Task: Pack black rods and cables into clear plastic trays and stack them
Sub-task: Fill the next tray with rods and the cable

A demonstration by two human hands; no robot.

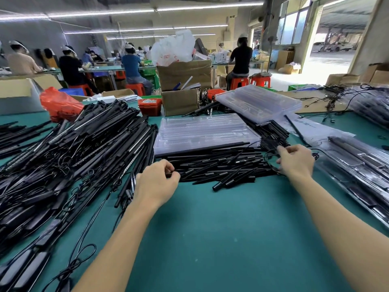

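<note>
The left hand (156, 182) pinched a stiff, light black plastic rod (212, 165) from the worktop pile — the right hand (295, 160) gripped a floppy thin black cable (271, 163) — best grasped mid-length

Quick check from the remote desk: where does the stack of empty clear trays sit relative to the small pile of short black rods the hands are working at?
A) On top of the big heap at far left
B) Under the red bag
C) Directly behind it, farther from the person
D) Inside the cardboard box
C: the stack of empty clear trays lies just beyond the short black rods, which the left hand and right hand reach into.
</note>
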